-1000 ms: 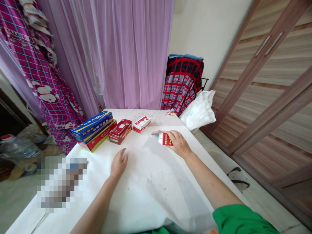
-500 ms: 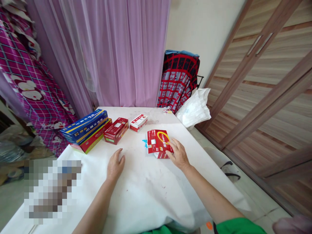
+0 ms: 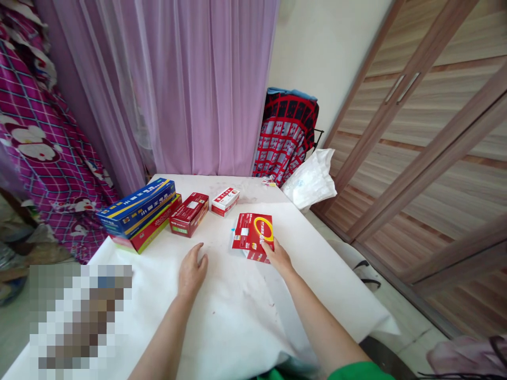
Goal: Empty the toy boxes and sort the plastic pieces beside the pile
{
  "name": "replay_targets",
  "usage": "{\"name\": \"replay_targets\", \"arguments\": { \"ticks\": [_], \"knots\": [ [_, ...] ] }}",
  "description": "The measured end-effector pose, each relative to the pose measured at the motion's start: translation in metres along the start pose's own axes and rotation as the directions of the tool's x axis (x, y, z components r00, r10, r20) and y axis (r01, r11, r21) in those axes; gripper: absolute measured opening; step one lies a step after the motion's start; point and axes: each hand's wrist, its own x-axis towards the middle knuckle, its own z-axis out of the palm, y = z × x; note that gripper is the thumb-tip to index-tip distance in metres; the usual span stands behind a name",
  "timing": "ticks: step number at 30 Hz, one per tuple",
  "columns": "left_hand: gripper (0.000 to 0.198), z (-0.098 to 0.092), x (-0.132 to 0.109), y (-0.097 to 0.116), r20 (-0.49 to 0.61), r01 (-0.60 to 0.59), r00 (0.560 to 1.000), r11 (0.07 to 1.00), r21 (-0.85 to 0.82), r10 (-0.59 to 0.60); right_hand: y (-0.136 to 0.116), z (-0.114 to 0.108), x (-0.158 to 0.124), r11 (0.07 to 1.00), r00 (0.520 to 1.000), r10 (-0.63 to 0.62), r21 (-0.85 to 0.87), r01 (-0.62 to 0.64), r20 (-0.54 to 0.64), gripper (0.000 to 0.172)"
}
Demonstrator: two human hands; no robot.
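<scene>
My right hand [image 3: 279, 256] grips the right near corner of a red cardboard box [image 3: 251, 232] with a yellow ring printed on top. The thumb lies over the box's top and the other fingers are mostly hidden along its right side. A flap juts out at the box's left end, and a scrap of light blue [image 3: 233, 230] peeks out beside it. My left hand [image 3: 193, 270] holds nothing; it rests over the white table cover, fingers apart, left of the box.
Farther left stand a dark red box [image 3: 189, 214], a small white-and-red box [image 3: 225, 201], and a blue box [image 3: 138, 206] stacked on a red-and-green one [image 3: 146, 232]. A white plastic bag [image 3: 309, 179] hangs by the table's right edge. Wooden wardrobe doors [image 3: 428, 137] rise on the right.
My right hand has slid down and closed round the box's corner. The box has turned slightly, and less of the blue piece shows. My left hand has shifted slightly right, still open.
</scene>
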Motion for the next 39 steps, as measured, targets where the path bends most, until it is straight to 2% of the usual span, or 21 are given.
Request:
{"name": "replay_targets", "arguments": {
  "ticks": [7, 9, 12, 14, 17, 21, 23, 25, 31, 34, 39],
  "knots": [
    [0.04, 0.002, 0.001, 0.002, 0.019, 0.009, 1.0, 0.999, 0.031, -0.01, -0.03, 0.018, -0.018, 1.0, 1.0, 0.029, -0.002, -0.029, 0.007, 0.067],
    [0.042, 0.001, 0.001, 0.003, 0.014, -0.026, 1.0, 0.999, 0.029, 0.026, -0.036, 0.024, -0.02, 1.0, 1.0, 0.015, -0.017, -0.015, -0.005, 0.066],
    [0.046, -0.003, -0.001, 0.008, -0.007, -0.145, 0.989, 0.989, 0.042, 0.145, -0.038, 0.03, -0.023, 0.999, 0.998, 0.027, -0.029, -0.028, -0.048, 0.065],
    [0.047, -0.006, -0.004, 0.017, -0.003, -0.238, 0.971, 0.967, 0.094, 0.24, -0.034, 0.032, -0.027, 1.0, 0.996, 0.015, -0.014, -0.016, -0.087, 0.064],
    [0.045, -0.012, -0.01, 0.04, 0.045, -0.366, 0.93, 0.908, 0.203, 0.365, -0.025, 0.035, -0.035, 0.995, 0.983, -0.096, -0.025, 0.093, -0.156, 0.056],
    [0.045, -0.01, -0.013, 0.076, 0.195, -0.508, 0.86, 0.818, 0.268, 0.471, -0.014, 0.04, -0.043, 0.976, 0.947, -0.212, -0.099, 0.193, -0.24, 0.054],
    [0.048, -0.005, -0.012, 0.087, 0.252, -0.524, 0.849, 0.802, 0.287, 0.464, -0.012, 0.042, -0.045, 0.97, 0.936, -0.238, -0.107, 0.217, -0.259, 0.054],
    [0.051, 0.001, -0.012, 0.091, 0.284, -0.507, 0.856, 0.808, 0.301, 0.432, -0.011, 0.043, -0.045, 0.964, 0.926, -0.266, -0.09, 0.251, -0.266, 0.053],
    [0.053, 0.002, -0.016, 0.08, 0.265, -0.388, 0.911, 0.873, 0.295, 0.315, -0.024, 0.044, -0.048, 0.941, 0.91, -0.328, -0.003, 0.338, -0.253, 0.055],
    [0.054, -0.003, -0.02, 0.074, 0.249, -0.329, 0.934, 0.892, 0.309, 0.258, -0.037, 0.046, -0.052, 0.945, 0.931, -0.294, 0.079, 0.317, -0.217, 0.056],
    [0.054, -0.002, -0.026, 0.072, 0.254, -0.311, 0.939, 0.89, 0.334, 0.233, -0.057, 0.045, -0.052, 0.954, 0.956, -0.193, 0.186, 0.236, -0.221, 0.057]
  ]
}}
